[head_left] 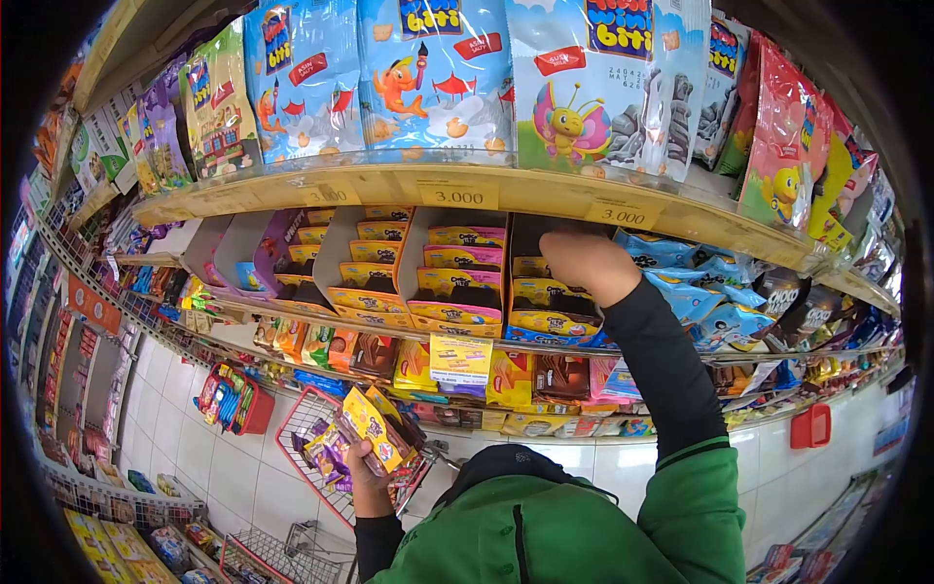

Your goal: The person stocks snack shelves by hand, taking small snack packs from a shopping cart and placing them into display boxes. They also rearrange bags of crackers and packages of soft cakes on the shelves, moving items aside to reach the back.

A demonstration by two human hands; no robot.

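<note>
Low in front of me, my left hand (362,469) is closed around a few yellow snack packs (374,428), held upright above a shopping cart (297,420). Purple-wrapped snacks (326,450) lie in the cart just beside that hand. My right hand (587,261) reaches under the upper shelf into a dark display box (555,326) of yellow snack packs; its fingers are hidden inside, so I cannot see whether they grip anything. More display boxes with yellow packs (457,280) stand in a row to its left. Light blue packets (686,282) lie to its right.
Above my right arm runs a shelf edge (389,180) with price labels, carrying large blue snack bags (433,88). Several packs line a lower shelf (511,378). A filled red basket (255,409) stands left of the cart; another red basket (811,426) is on the floor at right.
</note>
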